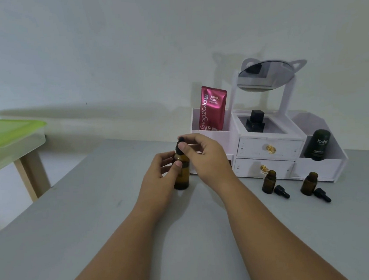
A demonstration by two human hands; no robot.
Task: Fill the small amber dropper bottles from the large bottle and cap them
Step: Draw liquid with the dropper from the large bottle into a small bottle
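Left hand [161,170] grips large bottle [181,175] upright | right hand [202,154] pinches dropper cap [180,145]

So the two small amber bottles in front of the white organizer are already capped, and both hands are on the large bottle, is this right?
Not capped. The head view shows the two small amber bottles open, their black dropper caps lying beside them on the table. The left hand and right hand are indeed on the large bottle.
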